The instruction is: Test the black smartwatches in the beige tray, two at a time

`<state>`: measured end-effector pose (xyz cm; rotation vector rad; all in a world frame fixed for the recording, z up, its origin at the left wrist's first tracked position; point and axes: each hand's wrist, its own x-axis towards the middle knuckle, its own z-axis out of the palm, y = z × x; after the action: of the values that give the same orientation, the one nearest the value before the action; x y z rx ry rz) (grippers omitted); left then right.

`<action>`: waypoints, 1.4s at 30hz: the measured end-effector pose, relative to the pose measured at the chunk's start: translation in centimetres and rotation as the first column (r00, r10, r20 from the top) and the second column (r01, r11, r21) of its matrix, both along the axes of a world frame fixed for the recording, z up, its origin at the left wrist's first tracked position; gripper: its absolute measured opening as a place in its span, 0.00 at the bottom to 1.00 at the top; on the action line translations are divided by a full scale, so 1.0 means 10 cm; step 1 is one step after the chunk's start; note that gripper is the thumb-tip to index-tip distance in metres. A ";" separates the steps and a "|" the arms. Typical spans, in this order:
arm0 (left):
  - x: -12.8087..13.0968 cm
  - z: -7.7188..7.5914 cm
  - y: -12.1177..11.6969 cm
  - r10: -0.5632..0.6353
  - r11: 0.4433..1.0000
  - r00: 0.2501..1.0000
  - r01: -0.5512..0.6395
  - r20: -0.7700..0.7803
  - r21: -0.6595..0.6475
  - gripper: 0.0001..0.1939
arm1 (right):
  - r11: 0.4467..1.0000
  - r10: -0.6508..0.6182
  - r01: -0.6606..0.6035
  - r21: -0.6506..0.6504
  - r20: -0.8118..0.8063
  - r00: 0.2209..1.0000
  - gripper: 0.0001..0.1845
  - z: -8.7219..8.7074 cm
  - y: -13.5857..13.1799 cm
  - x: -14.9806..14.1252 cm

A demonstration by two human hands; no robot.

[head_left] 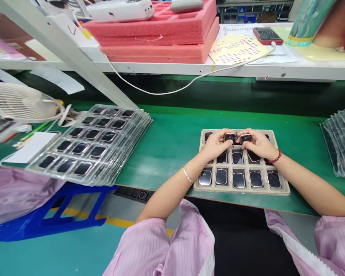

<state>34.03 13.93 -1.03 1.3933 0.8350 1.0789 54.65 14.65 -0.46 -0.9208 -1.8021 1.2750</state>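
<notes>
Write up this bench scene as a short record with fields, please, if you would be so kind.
Left hand: pinching a dark glossy rounded-square unit
Right hand: pinching a second such unit
Holder: beige tray with rows of similar units
Surface: green bench mat
Nearby: stacked clear plastic trays, white desk fan, pink foam trays

Watch screens [238, 180] look like glossy glass, the beige tray [241, 189] is matt and kinda rough, stacked plastic trays [89, 153] are shiny, bench mat [166, 153] smooth.
</notes>
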 end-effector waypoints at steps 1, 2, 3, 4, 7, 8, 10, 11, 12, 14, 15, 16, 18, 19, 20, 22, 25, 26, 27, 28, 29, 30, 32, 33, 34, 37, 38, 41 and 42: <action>0.00 0.00 0.00 -0.001 1.000 1.000 0.001 0.001 -0.003 0.14 | 1.000 -0.004 0.004 -0.005 0.007 1.000 0.13 0.00 0.00 0.00; 0.00 0.00 0.00 -0.003 1.000 1.000 0.003 -0.001 -0.006 0.14 | 1.000 -0.010 0.010 -0.011 0.018 1.000 0.11 0.00 0.00 0.00; 0.00 -0.01 0.00 -0.004 1.000 1.000 0.004 -0.001 -0.005 0.13 | 1.000 -0.016 0.016 -0.017 0.029 0.999 0.10 0.00 0.00 0.00; 0.00 -0.01 0.01 -0.004 1.000 1.000 0.004 0.000 -0.002 0.13 | 1.000 -0.021 0.021 -0.018 0.034 0.999 0.10 0.01 -0.01 0.00; 0.00 -0.03 0.02 -0.009 1.000 1.000 0.009 -0.002 0.024 0.16 | 1.000 -0.017 0.017 0.017 0.022 1.000 0.12 0.01 -0.02 0.00; -0.01 -0.03 0.02 -0.015 0.999 1.000 0.015 -0.009 0.030 0.18 | 0.999 -0.014 0.014 0.032 0.021 1.000 0.14 0.01 -0.02 0.00; -0.01 -0.04 0.03 -0.027 0.999 0.999 0.028 -0.035 0.028 0.20 | 0.999 -0.014 0.012 0.047 0.039 0.999 0.14 0.01 -0.02 0.00; -0.01 -0.04 0.03 -0.032 0.999 0.998 0.033 -0.048 0.019 0.19 | 0.999 -0.011 0.008 0.046 0.052 0.999 0.14 0.01 -0.02 0.00; -0.02 -0.04 0.03 -0.035 0.999 0.998 0.036 -0.059 0.008 0.19 | 0.999 -0.007 0.005 0.043 0.061 0.998 0.13 0.01 -0.01 0.00; -0.02 -0.04 0.03 -0.034 0.999 0.997 0.034 -0.068 -0.004 0.19 | 0.999 -0.001 -0.002 0.040 0.064 0.998 0.14 0.00 -0.01 0.01; -0.02 -0.04 0.03 -0.033 0.999 0.997 0.033 -0.067 -0.005 0.20 | 0.999 0.000 -0.003 0.041 0.061 0.998 0.14 0.00 0.00 0.01; -0.02 -0.04 0.03 -0.033 0.999 0.997 0.033 -0.063 -0.004 0.20 | 0.999 0.000 -0.002 0.040 0.061 0.998 0.14 0.00 0.00 0.01; -0.02 -0.04 0.03 -0.034 0.999 0.998 0.034 -0.052 -0.004 0.19 | 0.999 -0.003 0.001 0.035 0.069 0.998 0.13 0.00 0.00 0.01; -0.02 -0.05 0.03 -0.035 0.999 0.998 0.035 -0.047 -0.004 0.19 | 0.999 -0.004 0.001 0.034 0.071 0.997 0.13 0.00 0.00 0.01; -0.02 -0.05 0.03 -0.036 0.999 0.998 0.036 -0.043 -0.004 0.19 | 0.999 -0.002 -0.001 0.038 0.067 0.998 0.13 0.00 -0.01 0.00; -0.02 -0.05 0.02 -0.039 0.999 0.999 0.039 -0.034 0.001 0.21 | 0.999 0.006 -0.008 0.053 0.047 0.999 0.14 0.00 -0.01 0.00; -0.01 -0.05 0.01 -0.045 0.999 0.999 0.045 -0.029 -0.002 0.23 | 0.998 0.014 -0.016 0.064 0.027 1.000 0.15 -0.01 -0.01 -0.01; -0.01 -0.05 0.02 -0.042 0.999 0.999 0.041 -0.032 -0.006 0.24 | 0.998 0.014 -0.016 0.063 0.028 1.000 0.15 -0.02 -0.01 -0.01; -0.01 -0.06 0.02 -0.037 0.999 0.999 0.036 -0.035 -0.013 0.25 | 0.998 0.012 -0.014 0.062 0.031 0.999 0.15 -0.02 -0.01 -0.01; -0.01 -0.06 0.03 -0.032 0.999 0.999 0.031 -0.036 -0.022 0.26 | 0.998 0.011 -0.013 0.063 0.032 0.999 0.16 -0.02 0.00 -0.01; -0.01 -0.06 0.05 -0.027 0.999 0.999 0.026 -0.032 -0.036 0.27 | 0.998 0.010 -0.012 0.064 0.033 0.999 0.16 -0.02 0.00 -0.01; -0.01 -0.06 0.06 -0.023 0.998 1.000 0.022 -0.020 -0.056 0.28 | 0.998 0.011 -0.013 0.063 0.033 0.999 0.16 -0.02 0.01 -0.01; -0.02 -0.01 0.07 -0.031 0.991 0.999 0.035 0.034 -0.126 0.28 | 0.998 0.014 -0.016 0.060 0.033 0.999 0.16 -0.01 0.01 -0.01; -0.03 0.05 0.05 -0.051 0.983 0.996 0.063 0.072 -0.174 0.28 | 0.998 0.012 -0.014 0.060 0.031 0.999 0.15 -0.01 0.00 -0.01; -0.04 0.13 0.01 -0.084 0.969 0.990 0.108 0.113 -0.220 0.28 | 0.998 0.008 -0.010 0.059 0.031 0.999 0.15 0.00 0.00 -0.01; -0.08 0.52 -0.30 -0.274 0.898 0.929 0.339 0.248 -0.280 0.27 | 0.999 -0.019 0.018 0.051 0.023 1.000 0.14 0.01 -0.02 0.00; -0.09 0.68 -0.45 -0.355 0.865 0.890 0.429 0.288 -0.260 0.27 | 0.999 -0.027 0.026 0.039 0.016 1.000 0.14 0.01 -0.02 0.01; -0.08 1.13 -0.93 -0.622 0.654 0.701 0.710 0.350 -0.260 0.23 | 0.998 -0.045 0.044 -0.037 -0.005 0.999 0.13 0.00 -0.01 0.04; -0.07 1.24 -1.06 -0.699 0.552 0.607 0.794 0.378 -0.255 0.20 | 0.996 -0.047 0.046 -0.077 -0.011 0.999 0.14 -0.01 0.00 0.05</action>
<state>33.28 3.34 11.35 1.0550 0.1774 0.3312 55.12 14.61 -0.53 -0.9890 -1.7226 1.3254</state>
